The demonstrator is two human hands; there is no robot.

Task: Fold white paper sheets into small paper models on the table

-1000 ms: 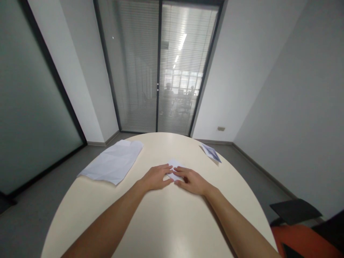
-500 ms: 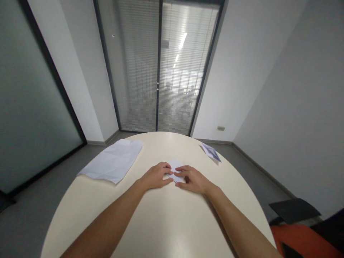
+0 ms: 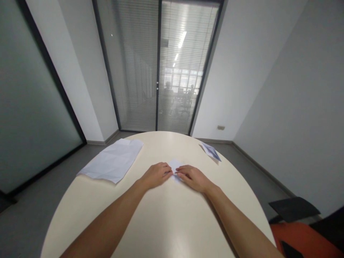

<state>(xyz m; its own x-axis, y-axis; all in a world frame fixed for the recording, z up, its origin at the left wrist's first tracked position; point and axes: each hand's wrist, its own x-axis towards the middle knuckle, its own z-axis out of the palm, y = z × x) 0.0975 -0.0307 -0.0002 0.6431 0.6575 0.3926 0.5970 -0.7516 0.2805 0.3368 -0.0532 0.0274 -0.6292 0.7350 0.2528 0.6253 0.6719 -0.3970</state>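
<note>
A small piece of white paper [image 3: 175, 164] lies near the middle of the table, partly covered by my fingers. My left hand [image 3: 157, 175] grips its left side, fingers pressed together and thumb tucked out of sight. From the right, my right hand [image 3: 194, 177] pinches the paper's other side, its fingertips close to those of my left hand. The paper's lower part shows just below the fingertips; its exact folds are too small to make out.
A large creased white sheet [image 3: 114, 161] lies at the table's left edge. A folded paper with a dark print [image 3: 211, 152] rests at the right edge. The round table [image 3: 161, 222] faces a glass door [image 3: 177, 71]. An orange chair [image 3: 303, 238] stands at lower right.
My thumbs have moved up from the paper's near edge toward the other fingers. The fingers of both hands have drawn closer together. The other papers have not moved.
</note>
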